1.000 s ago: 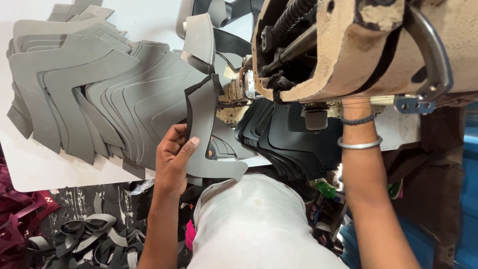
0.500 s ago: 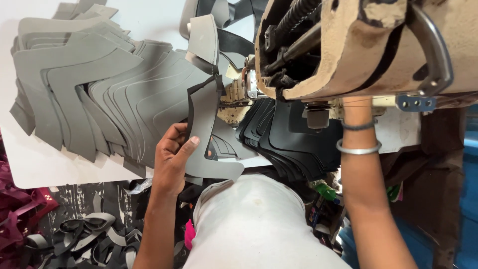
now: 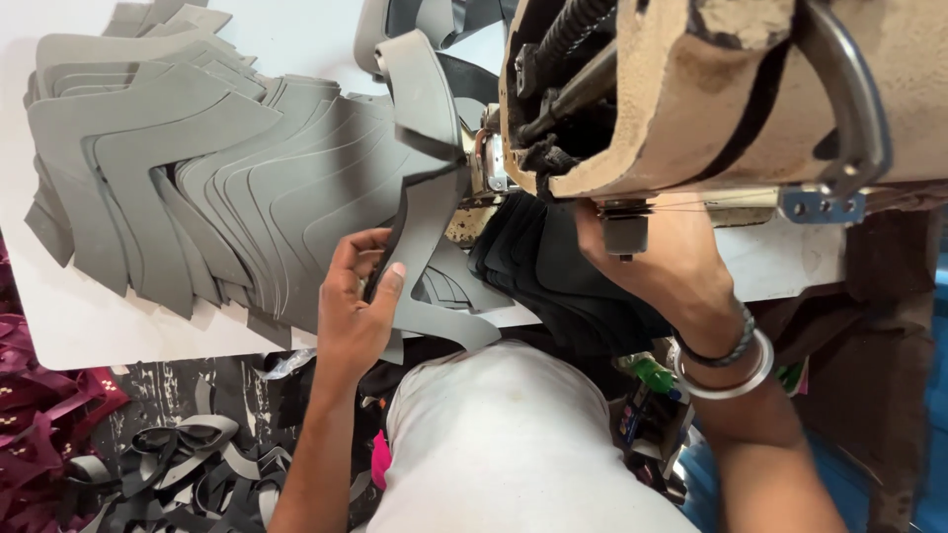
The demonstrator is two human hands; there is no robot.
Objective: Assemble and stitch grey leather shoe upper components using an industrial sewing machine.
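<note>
Scraps of grey and black offcuts [image 3: 188, 464] litter the floor nearest us, below the edge of the white table [image 3: 89, 331] we work at. Our left hand [image 3: 360, 306] is half closed, thumb and fingertips pinching the long grey strip [image 3: 425, 197] near its lower end; from that grip the strip's long axis runs up and away from us, slightly right, toward the needle area of the sewing machine [image 3: 691, 89]. Our right hand [image 3: 657, 257] rests just right of the grip, under the machine head on the black pieces [image 3: 553, 271], though we cannot tell whether it holds anything, while the fanned grey stack [image 3: 197, 197] lies left and beyond.
</note>
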